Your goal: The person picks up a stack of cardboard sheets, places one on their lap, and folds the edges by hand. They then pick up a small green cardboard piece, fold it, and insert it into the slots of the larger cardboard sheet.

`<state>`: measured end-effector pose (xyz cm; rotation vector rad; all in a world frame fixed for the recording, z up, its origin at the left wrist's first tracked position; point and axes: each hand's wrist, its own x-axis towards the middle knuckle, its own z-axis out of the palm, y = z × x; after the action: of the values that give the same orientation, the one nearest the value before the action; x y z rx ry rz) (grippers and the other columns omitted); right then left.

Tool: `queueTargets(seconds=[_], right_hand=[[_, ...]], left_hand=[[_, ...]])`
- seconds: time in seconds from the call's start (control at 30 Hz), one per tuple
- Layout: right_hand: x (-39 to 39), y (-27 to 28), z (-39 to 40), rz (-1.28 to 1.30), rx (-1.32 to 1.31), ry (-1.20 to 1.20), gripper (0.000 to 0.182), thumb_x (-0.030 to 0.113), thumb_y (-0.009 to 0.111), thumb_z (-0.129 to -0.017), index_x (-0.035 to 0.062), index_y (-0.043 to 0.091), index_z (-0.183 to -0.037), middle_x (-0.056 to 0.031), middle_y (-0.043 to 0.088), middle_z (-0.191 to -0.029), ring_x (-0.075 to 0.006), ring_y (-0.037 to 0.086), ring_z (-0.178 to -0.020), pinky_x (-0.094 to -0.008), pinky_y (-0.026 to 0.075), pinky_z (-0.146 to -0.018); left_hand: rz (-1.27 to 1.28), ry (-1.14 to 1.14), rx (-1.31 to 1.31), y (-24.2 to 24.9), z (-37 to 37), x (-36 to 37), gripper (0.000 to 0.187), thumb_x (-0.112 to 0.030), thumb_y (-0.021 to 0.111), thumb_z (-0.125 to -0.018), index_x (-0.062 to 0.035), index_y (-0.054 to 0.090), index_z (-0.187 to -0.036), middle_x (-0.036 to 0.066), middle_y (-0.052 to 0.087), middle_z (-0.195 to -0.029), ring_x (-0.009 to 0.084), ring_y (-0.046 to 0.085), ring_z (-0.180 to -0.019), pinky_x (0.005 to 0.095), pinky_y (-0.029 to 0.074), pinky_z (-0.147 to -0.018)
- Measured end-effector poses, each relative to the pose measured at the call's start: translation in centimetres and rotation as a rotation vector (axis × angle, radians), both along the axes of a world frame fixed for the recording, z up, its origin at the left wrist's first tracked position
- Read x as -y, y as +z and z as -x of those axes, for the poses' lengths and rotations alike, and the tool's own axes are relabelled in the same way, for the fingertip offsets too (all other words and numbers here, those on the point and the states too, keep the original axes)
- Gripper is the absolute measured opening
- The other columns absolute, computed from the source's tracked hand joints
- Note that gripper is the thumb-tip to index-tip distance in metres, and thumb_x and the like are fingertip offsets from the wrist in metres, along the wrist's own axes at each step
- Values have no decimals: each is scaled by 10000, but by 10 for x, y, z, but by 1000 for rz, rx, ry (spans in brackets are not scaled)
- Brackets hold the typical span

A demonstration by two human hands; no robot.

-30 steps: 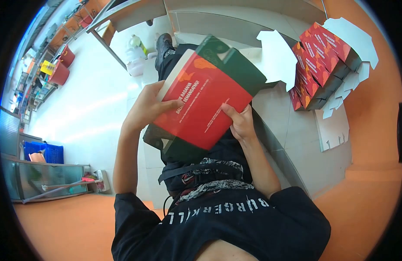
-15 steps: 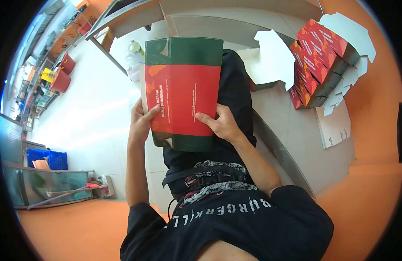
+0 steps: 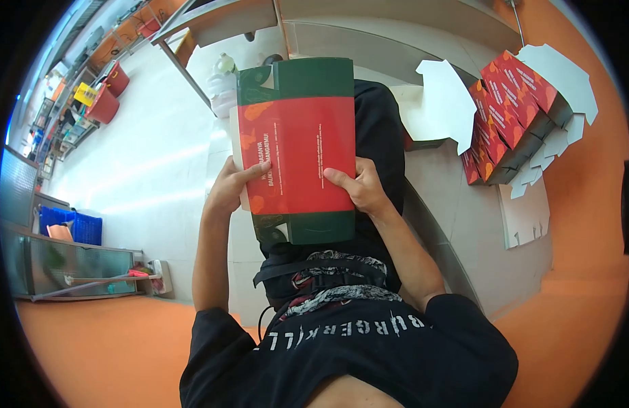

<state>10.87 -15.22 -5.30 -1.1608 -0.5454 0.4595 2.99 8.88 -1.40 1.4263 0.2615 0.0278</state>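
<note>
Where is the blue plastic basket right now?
In the head view, the blue plastic basket is at the far left, beyond the person's left hand, just above the glass-panelled cabinet.

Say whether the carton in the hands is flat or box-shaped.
Flat: the red-and-green carton shows no raised sides, and its green flaps extend straight from the red panel.

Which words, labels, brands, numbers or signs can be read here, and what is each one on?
"RASANYA": red-and-green carton
"BALI… …MANGATMU!": same carton, partly hidden by the left hand
"BURGERKILL": black shirt, upside down, its end in a fold
Too small or blurred: the carton's fine print, the stacked red boxes, the yellow panel.
No number is readable.
</note>
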Motion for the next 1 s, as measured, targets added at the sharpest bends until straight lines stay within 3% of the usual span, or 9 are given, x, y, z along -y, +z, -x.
queueTargets(seconds=[0.27, 0.47, 0.67, 0.77, 0.9, 1.0], right_hand=[[0, 2, 6, 152, 137, -81, 171, 108, 642, -903, -33, 681, -993, -65, 702, -888, -93, 637, -769, -236, 513, -699], [4, 8, 10, -39, -38, 36, 186, 107, 646, -904, -45, 674, -1008, -85, 704, -912, -108, 648, -813, -244, 521, -747], [5, 4, 5, 91, 31, 20, 202, 113, 635, -919, -40, 659, -1048, -85, 694, -964, -112, 637, -851, -256, 514, -773], [3, 12, 13, 190, 157, -53, 238, 158, 618, -938, -46, 655, -1055, -75, 693, -948, -112, 632, -846, -256, 506, -767], [0, 25, -2, 195, 5, 37, 307, 273, 639, -929, -17, 661, -1027, -78, 695, -886, -122, 635, -801, -268, 504, -747], [-6, 46, -10, 169, 276, -86, 324, 276, 646, -923, -22, 642, -1051, -87, 692, -898, -132, 640, -817, -278, 507, -761]], left_hand=[[-45, 10, 9, -2, 1, 1, 423, -120, 717, -833, 60, 535, -1171, 148, 655, -1047, 183, 664, -907, 310, 553, -776], [108, -38, 86, -12, 3, -6, 450, -110, 714, -826, 62, 518, -1193, 154, 647, -1064, 190, 663, -924, 320, 557, -800], [23, -22, 36, -5, 1, -4, 435, -84, 695, -828, 60, 517, -1198, 149, 649, -1054, 187, 666, -916, 313, 562, -788], [22, -17, 43, -15, -1, -11, 432, -78, 693, -828, 56, 518, -1200, 143, 651, -1043, 180, 663, -912, 308, 555, -787], [61, -79, 99, -23, 7, -17, 459, -90, 713, -818, 48, 515, -1208, 129, 654, -1044, 181, 651, -941, 323, 535, -823], [33, -114, 125, -23, 12, -13, 509, -108, 743, -795, 35, 509, -1223, 127, 653, -1084, 196, 639, -993, 339, 517, -874]])
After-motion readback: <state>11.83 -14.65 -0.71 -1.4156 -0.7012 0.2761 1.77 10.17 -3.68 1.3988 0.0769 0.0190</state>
